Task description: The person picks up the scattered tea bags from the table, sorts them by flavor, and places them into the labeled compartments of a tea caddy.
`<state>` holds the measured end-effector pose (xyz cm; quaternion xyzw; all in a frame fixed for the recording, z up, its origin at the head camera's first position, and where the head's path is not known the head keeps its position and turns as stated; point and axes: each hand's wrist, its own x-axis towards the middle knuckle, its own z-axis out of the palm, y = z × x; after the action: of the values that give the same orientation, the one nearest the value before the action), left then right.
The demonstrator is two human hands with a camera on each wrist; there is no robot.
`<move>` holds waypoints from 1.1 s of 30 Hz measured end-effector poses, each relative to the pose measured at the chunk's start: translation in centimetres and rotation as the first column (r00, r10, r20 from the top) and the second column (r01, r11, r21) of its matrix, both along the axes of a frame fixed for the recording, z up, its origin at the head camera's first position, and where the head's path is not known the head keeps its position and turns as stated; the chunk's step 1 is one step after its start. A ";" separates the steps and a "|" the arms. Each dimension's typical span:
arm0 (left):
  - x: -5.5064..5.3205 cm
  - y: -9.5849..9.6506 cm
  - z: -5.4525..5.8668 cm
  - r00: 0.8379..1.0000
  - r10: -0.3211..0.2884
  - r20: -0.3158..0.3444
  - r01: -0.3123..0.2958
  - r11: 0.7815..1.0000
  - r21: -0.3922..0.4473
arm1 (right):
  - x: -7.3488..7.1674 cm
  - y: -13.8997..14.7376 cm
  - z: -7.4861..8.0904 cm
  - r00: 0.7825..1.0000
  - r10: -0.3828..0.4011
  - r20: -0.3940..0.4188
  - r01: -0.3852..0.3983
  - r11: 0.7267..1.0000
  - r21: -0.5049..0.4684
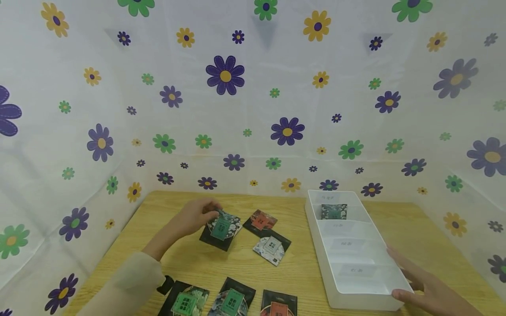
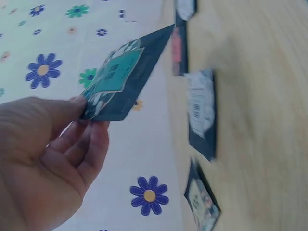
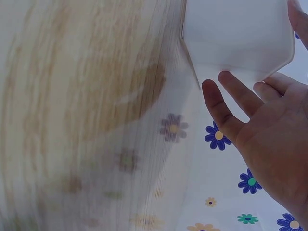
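Observation:
Between thumb and fingers my left hand pinches the edge of a flat dark packet with a green label and white flower print. In the left wrist view the same packet is tilted, clear of the table. My right hand rests at the near right corner of a long white divided box. In the right wrist view its fingers are spread and fairly straight by the box's end wall. A green-labelled packet leans in the box's far compartment.
Beyond the held packet lie a red-labelled packet and a white-labelled packet. Along the near edge are two green-labelled packets, one left and one in the middle, and another red-labelled packet. A flower-patterned sheet surrounds the wooden table.

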<state>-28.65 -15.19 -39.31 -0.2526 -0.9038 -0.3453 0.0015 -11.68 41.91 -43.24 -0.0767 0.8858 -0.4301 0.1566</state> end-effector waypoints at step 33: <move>-2.2 17.7 2.1 0.955 0.013 0.296 -0.193 0.785 0.588 | 0.2 -0.1 -0.1 0.979 -0.067 0.191 0.108 0.971 -0.213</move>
<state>-30.85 2.54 -37.16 -0.1378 -0.7472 -0.6497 -0.0239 -11.45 41.85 -43.34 -0.0149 0.8166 -0.5380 0.2084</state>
